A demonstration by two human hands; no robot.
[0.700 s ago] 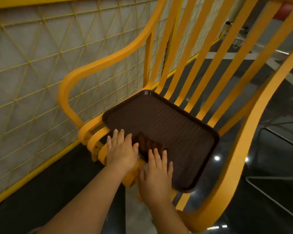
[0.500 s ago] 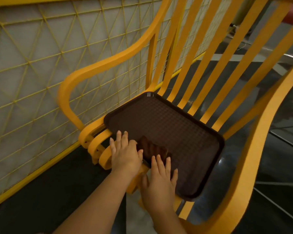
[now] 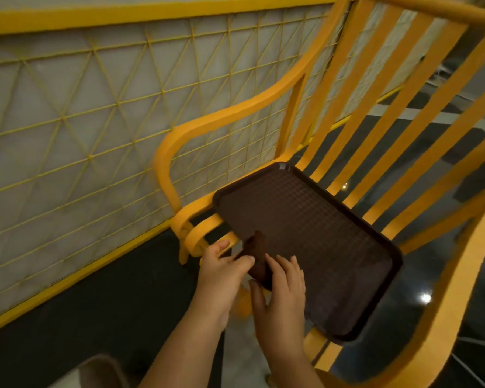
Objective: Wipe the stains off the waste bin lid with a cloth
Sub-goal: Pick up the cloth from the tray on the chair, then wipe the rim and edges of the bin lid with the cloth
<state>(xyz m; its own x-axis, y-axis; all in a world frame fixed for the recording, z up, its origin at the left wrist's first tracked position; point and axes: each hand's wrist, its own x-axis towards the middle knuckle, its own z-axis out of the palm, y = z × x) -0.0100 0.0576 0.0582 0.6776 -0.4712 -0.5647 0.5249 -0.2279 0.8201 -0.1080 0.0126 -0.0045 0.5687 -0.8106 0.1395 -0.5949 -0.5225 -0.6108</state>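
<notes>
Across the upper left of the frame we see a pale wall panel [image 3: 67, 113] overlaid with a yellow wire lattice and bordered by a yellow frame. Beside it, filling the right half, stands a yellow chair [image 3: 403, 135] with a slatted back and curved armrests; the dark glossy floor [image 3: 101, 298] shows between its slats and below the panel. On the chair seat lies a dark brown tray [image 3: 319, 236] with a raised rim and a textured surface, set at a slant so that one corner points toward the upper centre. At the tray's near-left edge, in the lower centre, we find the cloth [image 3: 259, 254], a small dark brown piece partly lifted so that one end stands up off the tray. Our left hand [image 3: 221, 273] pinches the cloth's left side, thumb and fingers closed on it. Our right hand [image 3: 283, 284] lies against the cloth's right side, thumb under its lower end and fingers curled lightly over it. The waste bin lid does not appear in this view.
</notes>
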